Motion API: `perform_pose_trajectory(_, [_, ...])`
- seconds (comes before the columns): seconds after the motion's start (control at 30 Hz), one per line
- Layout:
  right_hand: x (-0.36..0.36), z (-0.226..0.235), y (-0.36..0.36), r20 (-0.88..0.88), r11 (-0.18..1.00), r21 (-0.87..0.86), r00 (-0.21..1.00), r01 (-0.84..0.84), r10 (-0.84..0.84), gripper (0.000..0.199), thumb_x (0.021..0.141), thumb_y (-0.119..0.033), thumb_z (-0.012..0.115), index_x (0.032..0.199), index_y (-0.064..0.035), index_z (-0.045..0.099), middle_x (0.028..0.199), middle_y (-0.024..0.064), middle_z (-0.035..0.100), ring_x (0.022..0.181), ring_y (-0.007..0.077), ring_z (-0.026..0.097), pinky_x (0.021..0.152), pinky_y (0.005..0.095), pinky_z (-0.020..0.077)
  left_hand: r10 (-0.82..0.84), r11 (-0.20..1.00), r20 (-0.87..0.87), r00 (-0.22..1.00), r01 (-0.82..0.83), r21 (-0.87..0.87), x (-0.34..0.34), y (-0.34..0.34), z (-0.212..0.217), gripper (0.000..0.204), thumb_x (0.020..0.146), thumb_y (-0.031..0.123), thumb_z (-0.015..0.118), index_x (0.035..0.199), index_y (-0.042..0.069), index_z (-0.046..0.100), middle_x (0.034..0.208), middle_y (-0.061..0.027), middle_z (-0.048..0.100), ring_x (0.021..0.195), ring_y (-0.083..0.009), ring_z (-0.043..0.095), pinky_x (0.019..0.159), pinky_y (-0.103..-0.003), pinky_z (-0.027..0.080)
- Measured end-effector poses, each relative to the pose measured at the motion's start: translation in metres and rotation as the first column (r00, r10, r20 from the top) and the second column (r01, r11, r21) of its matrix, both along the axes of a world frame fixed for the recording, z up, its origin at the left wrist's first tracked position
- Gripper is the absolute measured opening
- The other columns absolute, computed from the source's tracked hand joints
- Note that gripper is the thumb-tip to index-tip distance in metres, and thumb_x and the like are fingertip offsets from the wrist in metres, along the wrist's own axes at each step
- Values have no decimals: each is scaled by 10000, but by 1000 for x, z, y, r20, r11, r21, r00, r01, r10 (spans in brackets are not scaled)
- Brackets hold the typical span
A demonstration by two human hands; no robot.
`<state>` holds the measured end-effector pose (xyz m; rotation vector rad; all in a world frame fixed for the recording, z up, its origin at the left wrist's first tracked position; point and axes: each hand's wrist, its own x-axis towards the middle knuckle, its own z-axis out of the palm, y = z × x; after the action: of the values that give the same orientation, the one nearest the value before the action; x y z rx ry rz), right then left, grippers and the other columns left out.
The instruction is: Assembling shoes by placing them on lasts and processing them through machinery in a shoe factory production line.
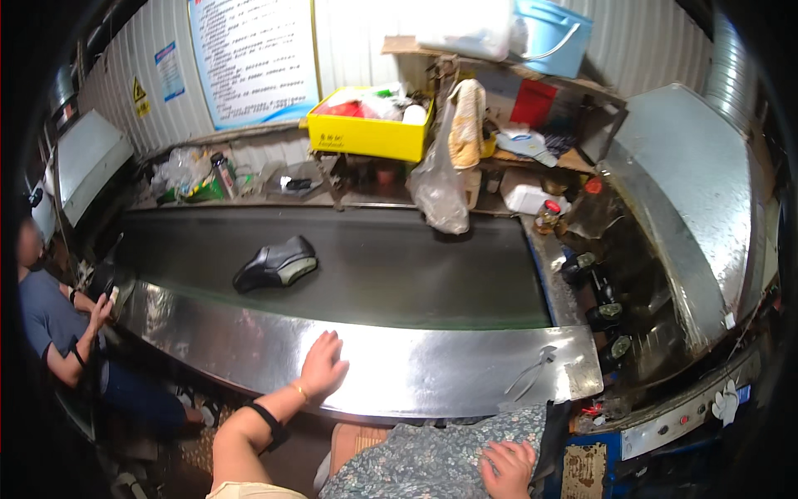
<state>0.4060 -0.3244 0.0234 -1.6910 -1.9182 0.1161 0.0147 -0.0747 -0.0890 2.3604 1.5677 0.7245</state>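
Observation:
My left hand (322,367) lies over the shiny metal ledge (224,337), its fingers spread and holding nothing. Beyond it a black shoe (278,264) rests on its side on the dark conveyor belt (399,266), apart from both hands. Lower right, my right hand (507,468) lies on the flowered apron (449,453) over my lap, fingers loosely apart and nothing in them. A pair of metal pincers (532,372) sits at the right end of the ledge.
Several dark shoes (605,312) stand beside a metal hood (690,191) at right. A yellow box (366,133), a hanging plastic bag (440,187) and a red-lidded jar (548,216) are behind or beside the belt. At far left another person (62,333) holds something dark.

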Motion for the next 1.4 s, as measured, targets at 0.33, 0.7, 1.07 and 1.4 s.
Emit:
perform_pose_trajectory(0.33, [-5, -13, 31, 119, 999, -34, 992, -35, 39, 145, 859, -181, 658, 950, -85, 717, 1002, 87, 691, 987, 303, 605, 933, 471, 415, 900, 399, 391, 191, -721, -566, -132, 210, -37, 658, 763, 254, 682, 1283, -107, 503, 1243, -238, 602, 1150, -328, 587, 927, -396, 469])
perform_pose_trajectory(0.7, [-20, -12, 64, 151, 1000, -23, 988, -16, 19, 98, 829, -143, 629, 853, -90, 708, 956, 62, 698, 944, 262, 630, 894, 446, 452, 663, 717, -125, 738, -578, 389, -137, 209, 27, 795, 705, 321, 826, 1334, -22, 483, 1280, -239, 575, 1169, -368, 573, 1027, -384, 431])
perform_pose_trajectory(1.07, [-17, -19, 47, 69, 988, -139, 996, 64, -55, 151, 732, -190, 701, 849, -97, 724, 983, 52, 705, 1005, 268, 604, 992, 503, 371, 559, 740, 618, 553, 5, -673, -38, 143, 43, 430, 810, 300, 720, 1055, -46, 646, 933, -109, 694, 795, -210, 674, 749, -310, 532])
perform_pose_trajectory(1.4, [21, 84, 49, -803, 839, 444, 554, 314, 218, 596, 911, -184, 660, 1390, 57, 402, 1374, 228, 504, 1191, 281, 561, 1016, 376, 433, 495, 88, 838, 229, 947, -310, 147, -75, 116, 639, 885, 388, 581, 1357, -24, 453, 1276, -174, 580, 1145, -304, 583, 957, -409, 481])
